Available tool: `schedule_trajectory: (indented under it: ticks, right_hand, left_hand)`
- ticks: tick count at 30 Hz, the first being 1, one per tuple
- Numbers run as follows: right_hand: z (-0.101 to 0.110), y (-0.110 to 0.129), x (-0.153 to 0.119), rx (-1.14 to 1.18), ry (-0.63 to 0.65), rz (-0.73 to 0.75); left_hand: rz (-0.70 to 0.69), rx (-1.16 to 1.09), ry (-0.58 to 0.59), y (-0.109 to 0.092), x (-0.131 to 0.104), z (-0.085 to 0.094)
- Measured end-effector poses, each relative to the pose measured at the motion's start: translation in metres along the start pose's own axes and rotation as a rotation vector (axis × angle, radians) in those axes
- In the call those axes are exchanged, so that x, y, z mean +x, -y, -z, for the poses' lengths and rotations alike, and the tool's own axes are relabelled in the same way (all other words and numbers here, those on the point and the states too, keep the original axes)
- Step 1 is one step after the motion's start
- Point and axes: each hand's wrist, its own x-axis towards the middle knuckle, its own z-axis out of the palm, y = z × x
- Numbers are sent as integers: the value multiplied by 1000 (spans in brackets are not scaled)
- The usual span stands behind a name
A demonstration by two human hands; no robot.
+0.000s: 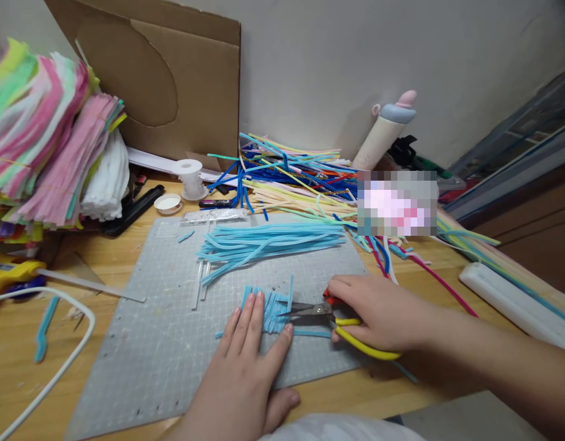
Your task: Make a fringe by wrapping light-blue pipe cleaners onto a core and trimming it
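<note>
My left hand [252, 352] lies flat, its fingers outstretched over short blue pipe cleaner pieces [272, 312] that sit side by side on a grey cutting mat [140, 355]. In my right hand [372, 312] is a pair of scissors [365, 347] with yellow and orange handles. Its blades are parted and point left, at the right end of the short pieces. One blue piece stands out upright by the blade tips. Behind my hands rests a bundle of long blue pipe cleaners [273, 242]. Part of the short pieces is hidden under my left fingers.
Bundles of coloured pipe cleaners [57, 141] are piled at the left, by a yellow glue gun [13, 269] and white cable [87, 306]. Loose pipe cleaners [291, 171], a white spool [189, 177] and a bottle [381, 135] stand behind. A white power strip [516, 300] lies right.
</note>
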Motion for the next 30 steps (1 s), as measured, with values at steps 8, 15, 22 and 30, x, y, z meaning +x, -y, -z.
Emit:
schedule_trajectory:
  ticks: [8, 15, 22, 30]
  right_hand:
    - [-5, 0, 5, -113, 10, 69]
    - [-11, -1, 6, -154, 1, 83]
    - [-4, 0, 5, -118, 11, 68]
    - [-5, 1, 8, -133, -11, 50]
  left_hand:
    - [-7, 1, -9, 0, -1, -2]
    - [-10, 9, -13, 1, 0, -3]
    - [-4, -1, -1, 0, 0, -2]
    - [-8, -3, 7, 0, 1, 0]
